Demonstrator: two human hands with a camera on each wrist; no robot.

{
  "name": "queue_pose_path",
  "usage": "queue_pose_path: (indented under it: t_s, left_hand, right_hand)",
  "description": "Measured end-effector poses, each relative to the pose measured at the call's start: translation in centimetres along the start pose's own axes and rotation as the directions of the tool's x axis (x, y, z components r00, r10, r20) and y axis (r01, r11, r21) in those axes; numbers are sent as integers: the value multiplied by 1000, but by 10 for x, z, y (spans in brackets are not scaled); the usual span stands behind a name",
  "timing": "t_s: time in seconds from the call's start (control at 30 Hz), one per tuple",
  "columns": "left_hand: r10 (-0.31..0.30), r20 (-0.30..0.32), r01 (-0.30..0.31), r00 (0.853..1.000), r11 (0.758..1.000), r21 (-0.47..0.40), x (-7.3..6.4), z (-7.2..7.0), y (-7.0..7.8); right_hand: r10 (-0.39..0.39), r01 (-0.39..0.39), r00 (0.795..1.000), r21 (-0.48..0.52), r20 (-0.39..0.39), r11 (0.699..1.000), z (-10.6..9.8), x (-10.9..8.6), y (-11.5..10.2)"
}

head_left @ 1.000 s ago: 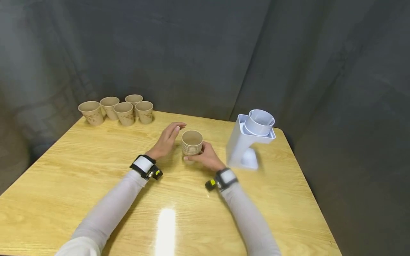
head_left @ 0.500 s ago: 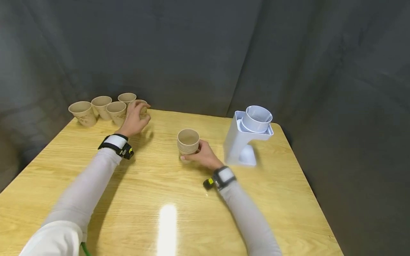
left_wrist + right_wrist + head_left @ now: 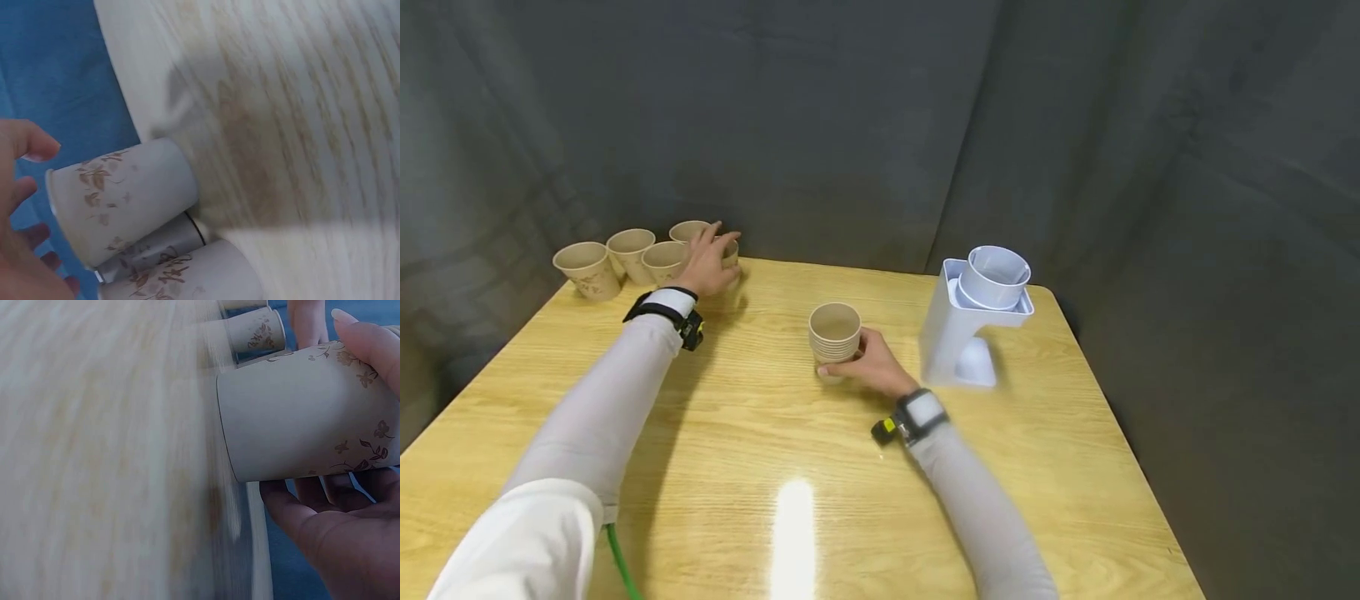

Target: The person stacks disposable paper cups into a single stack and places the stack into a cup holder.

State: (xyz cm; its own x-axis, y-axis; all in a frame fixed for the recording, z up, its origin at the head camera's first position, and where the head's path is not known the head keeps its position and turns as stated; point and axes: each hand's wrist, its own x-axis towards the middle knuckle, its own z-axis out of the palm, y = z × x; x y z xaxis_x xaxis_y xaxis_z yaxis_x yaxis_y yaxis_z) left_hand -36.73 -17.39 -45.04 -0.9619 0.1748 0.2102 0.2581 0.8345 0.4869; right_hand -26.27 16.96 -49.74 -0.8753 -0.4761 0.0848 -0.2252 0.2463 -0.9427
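In the head view my left hand (image 3: 706, 265) is over the rightmost paper cup (image 3: 732, 252) of a group at the back left. Its fingers are spread. The left wrist view puts that patterned cup (image 3: 125, 194) close in front of my thumb and fingers, which stand apart around its rim end. Near the middle of the table, my right hand (image 3: 882, 367) grips a stack of nested paper cups (image 3: 835, 327) from the right. Seen from the right wrist, the stack's lowest cup (image 3: 294, 419), printed with brown flowers, lies between thumb and fingers, its base close over the tabletop.
Several more cups stand at the back left, among them one at the far left (image 3: 591, 275) and one behind (image 3: 631, 250). A white plastic stand (image 3: 947, 333) holding a round cup-like top (image 3: 995, 283) is right of the stack. A dark curtain (image 3: 850, 125) hangs behind the table (image 3: 715, 467).
My left hand has moved from beside the stack to the cups at the back left, its fingers spreading over the rightmost one. My right hand still holds the stack.
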Motion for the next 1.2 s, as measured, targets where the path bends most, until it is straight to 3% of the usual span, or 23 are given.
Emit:
queue_pose_path:
  t_s: [0.27,0.6,0.83,0.97,1.2]
  left_hand:
    - [-88,74,84,993,995,51,0,13,-9]
    - [-45,-60,49,997,996,75,-6,24,-11]
    - [5,-117,10,993,992,129,-10,30,-8]
    - [-10,-129,25,992,993,115,-20,30,1]
    - [-85,-157,89,984,996,13,-34,31,18]
  right_hand:
    - [24,-24,1000,11,8,1000,7,0,-2]
    - [25,-26,1000,15,12,1000,7,1,-2]
    - [21,-21,1000,0,7,1000,7,2,-3]
    - [10,-10,1000,-1,8,1000,8,1,-4]
    - [10,-10,1000,3,10,1000,9,0,-5]
